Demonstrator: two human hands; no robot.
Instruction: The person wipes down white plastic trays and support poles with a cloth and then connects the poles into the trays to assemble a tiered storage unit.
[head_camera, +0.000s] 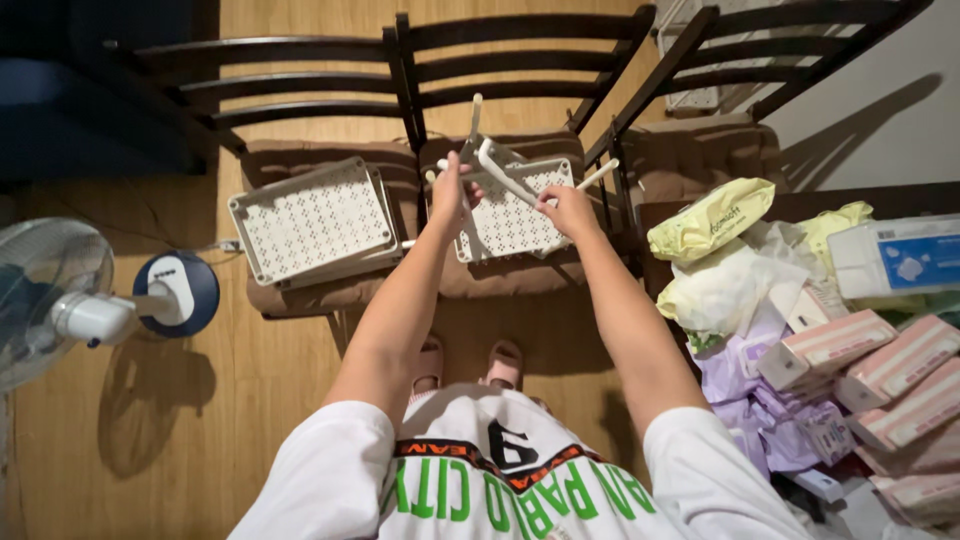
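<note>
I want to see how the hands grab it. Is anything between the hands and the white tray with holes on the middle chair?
Nothing visible. The left hand and right hand are already on the white perforated tray and its white rods.

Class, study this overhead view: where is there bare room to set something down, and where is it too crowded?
Free: the right chair's brown cushion, and the wood floor between the fan and the person's legs. Crowded: the table on the right, heaped with bags and boxes; the left chair under a stack of white perforated trays; the middle chair, where the left hand and right hand work on another tray.
</note>
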